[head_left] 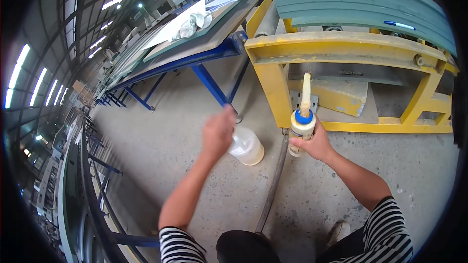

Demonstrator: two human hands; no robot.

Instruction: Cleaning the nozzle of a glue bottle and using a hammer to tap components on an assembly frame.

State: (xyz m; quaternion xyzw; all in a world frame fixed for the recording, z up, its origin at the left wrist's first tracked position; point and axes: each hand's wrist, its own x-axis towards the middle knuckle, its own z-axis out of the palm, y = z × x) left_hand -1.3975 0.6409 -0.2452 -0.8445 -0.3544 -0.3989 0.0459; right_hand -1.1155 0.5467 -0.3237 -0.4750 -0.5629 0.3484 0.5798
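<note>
My right hand (pixel 318 141) is wrapped around a pale squeeze bottle (pixel 302 129) with a blue collar. The bottle stands upright in my grip, and its long nozzle (pixel 306 92) is coated in a cream-coloured substance. Motion smears my left hand (pixel 218 134), so its fingers cannot be made out clearly. Right beside it is a translucent white plastic jug (pixel 247 147) with a yellowish tint at its base. Whether my left hand grips the jug or only passes in front of it is not clear.
Ahead on the right stands a yellow metal frame (pixel 351 44) bearing grey-green panels (pixel 341 0) and a pen (pixel 399 25). A blue-legged table (pixel 209 78) holds panels, papers and crumpled plastic (pixel 192 24). A metal bar (pixel 274 180) runs along the concrete floor. Railing (pixel 92 190) lies left.
</note>
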